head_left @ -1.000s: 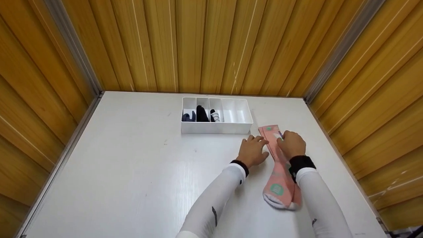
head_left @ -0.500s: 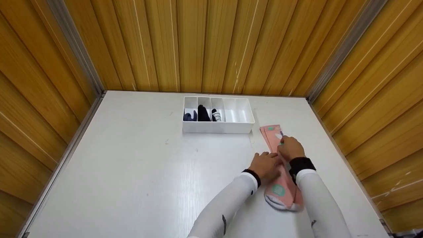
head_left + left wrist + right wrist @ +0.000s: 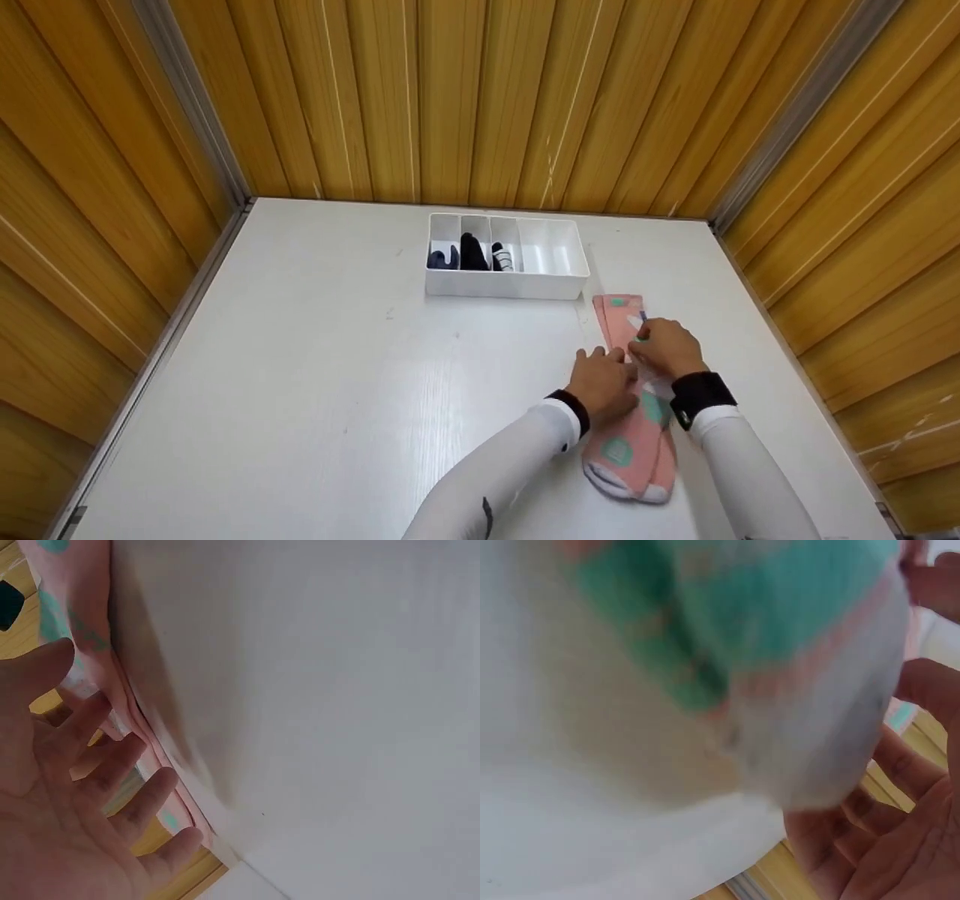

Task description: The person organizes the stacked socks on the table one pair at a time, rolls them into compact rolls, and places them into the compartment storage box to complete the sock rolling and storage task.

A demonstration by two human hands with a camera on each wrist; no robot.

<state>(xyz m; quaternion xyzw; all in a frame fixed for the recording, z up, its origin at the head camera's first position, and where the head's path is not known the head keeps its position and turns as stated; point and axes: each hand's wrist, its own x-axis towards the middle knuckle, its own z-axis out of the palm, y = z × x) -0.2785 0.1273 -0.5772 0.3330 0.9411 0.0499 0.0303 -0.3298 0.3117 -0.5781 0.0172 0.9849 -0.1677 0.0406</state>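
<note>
A pair of pink socks [image 3: 626, 450] with mint-green patches and white toes lies lengthwise on the white table, toes toward me. My right hand [image 3: 667, 346] pinches the socks' right edge at mid-length, and part of the fabric is lifted there. In the right wrist view, the lifted sock [image 3: 810, 720] hangs blurred in front of the right hand's fingers [image 3: 907, 765]. From the left side, my left hand [image 3: 602, 386] touches the socks with its fingers spread. The left wrist view has these loosely bent fingers [image 3: 142, 802] along the sock edge [image 3: 135, 712], not curled round it.
A white divided box [image 3: 507, 283] stands toward the back of the table [image 3: 315, 360]. Its left compartments hold a dark blue sock [image 3: 444, 259], a black sock [image 3: 472, 253] and a striped sock [image 3: 502, 259]. Wood-look panels [image 3: 450, 97] enclose the back and sides.
My left hand has moved right and toward me onto the socks. The right hand has drawn slightly toward me, lifting the socks' right edge, and the toe ends have shifted left.
</note>
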